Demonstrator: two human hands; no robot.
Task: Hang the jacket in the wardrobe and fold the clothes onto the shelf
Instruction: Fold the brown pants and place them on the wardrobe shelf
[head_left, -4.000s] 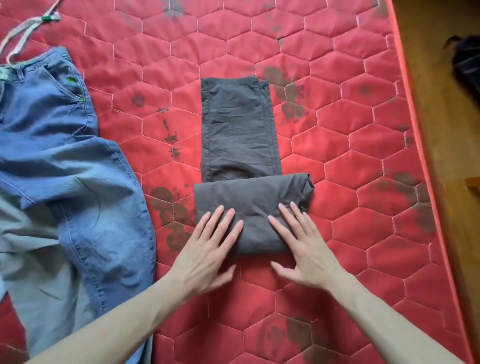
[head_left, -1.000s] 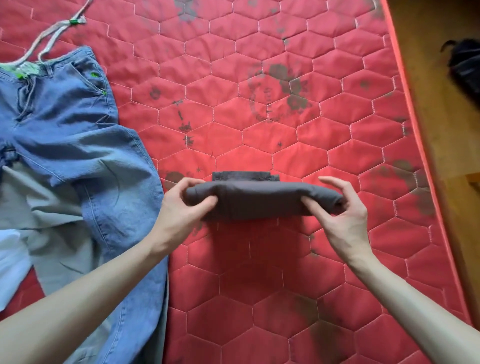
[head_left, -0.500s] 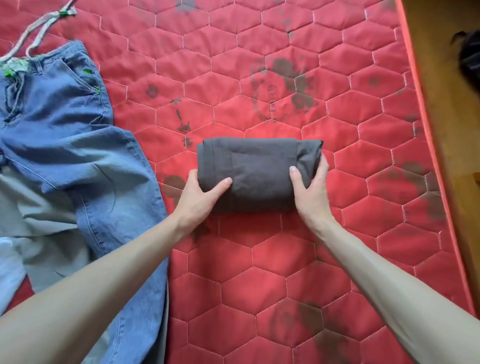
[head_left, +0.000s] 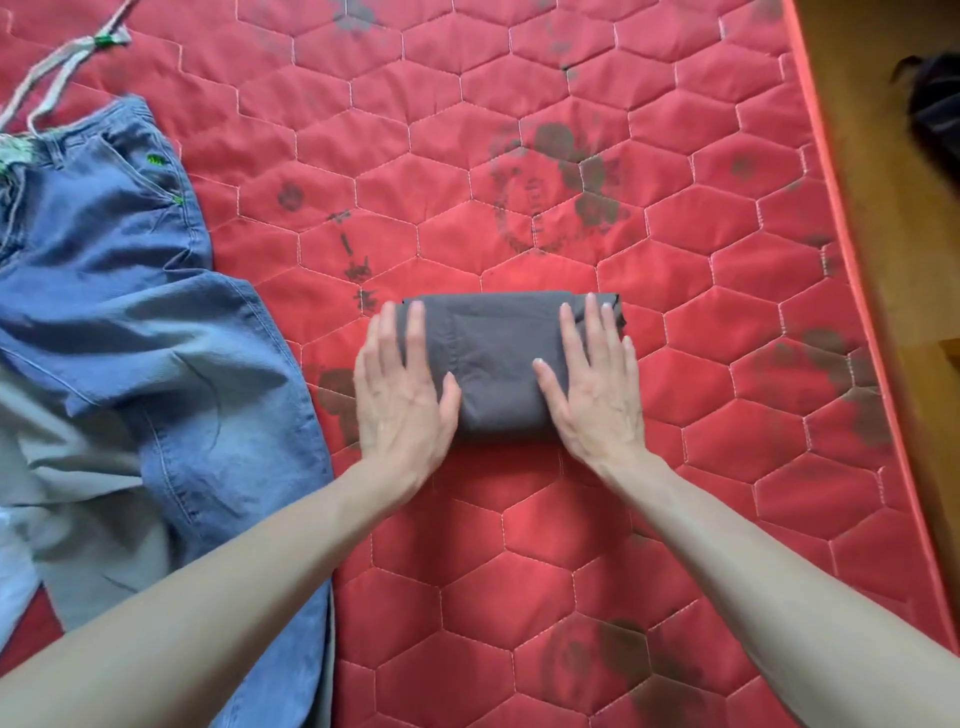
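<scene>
Head cam: left hand (head_left: 402, 387) & right hand (head_left: 595, 384), fingers straight & slightly spread, press flat on folded grey trousers (head_left: 496, 364) atop red quilted mattress (head_left: 519, 545); blue jeans (head_left: 145, 332) lie left.

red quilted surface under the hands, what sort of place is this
Probably a bedroom: the red quilted mattress lies beside a wooden floor, with blue jeans and folded grey trousers laid out on it.

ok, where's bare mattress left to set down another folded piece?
Free: the stretch beyond the grey bundle toward the far edge, the strip between it and the mattress's right edge, and the near area between the forearms. Crowded: the left side, under the jeans and a pale garment. Left hand and right hand lie flat on the bundle.
</scene>
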